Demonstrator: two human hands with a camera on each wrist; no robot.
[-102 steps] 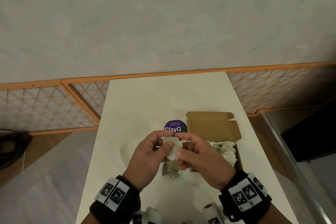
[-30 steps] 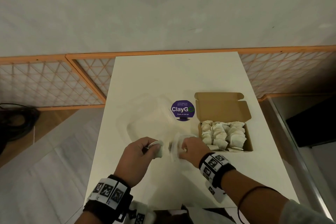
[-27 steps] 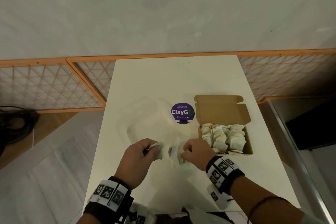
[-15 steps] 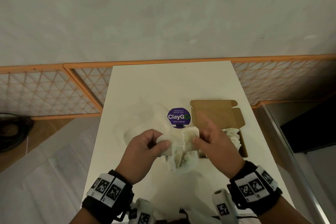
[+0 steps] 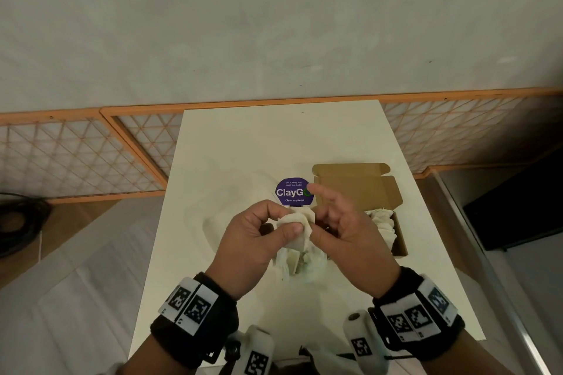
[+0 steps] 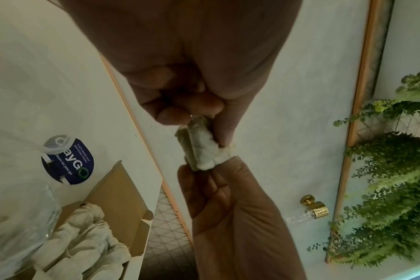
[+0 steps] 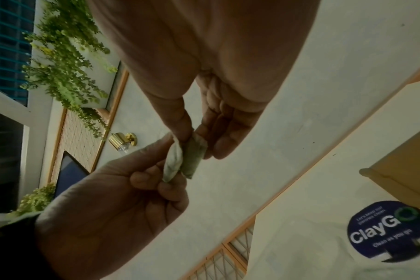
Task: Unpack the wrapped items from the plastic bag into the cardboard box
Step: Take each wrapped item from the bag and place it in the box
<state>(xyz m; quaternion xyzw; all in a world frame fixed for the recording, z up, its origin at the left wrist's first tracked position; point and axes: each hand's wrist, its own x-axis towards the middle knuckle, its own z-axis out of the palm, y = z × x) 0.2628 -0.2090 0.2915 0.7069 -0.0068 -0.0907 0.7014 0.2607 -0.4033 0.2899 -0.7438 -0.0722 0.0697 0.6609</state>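
Both hands are raised over the table's middle. My left hand [image 5: 285, 218] pinches a small white wrapped item [image 5: 294, 224] between thumb and fingers, plainly shown in the left wrist view [image 6: 200, 149]. My right hand [image 5: 320, 222] pinches a second wrapped item [image 7: 194, 157] pressed against the first, index finger sticking out. The clear plastic bag [image 5: 300, 262] hangs under the hands with more items inside; which fingers hold it is hidden. Just right of the hands sits the open cardboard box [image 5: 356, 189], which has several wrapped items [image 5: 380, 219] inside.
A round purple ClayGo sticker [image 5: 294, 192] lies on the white table [image 5: 274, 143] just beyond the hands. More crumpled clear plastic [image 5: 231, 201] lies left of it. An orange-framed lattice rail [image 5: 76, 155] runs behind the table, a grey wall above.
The hands rose from the table beside the box with the bag. Over the last half second they closed together, so the two wrapped items now touch.
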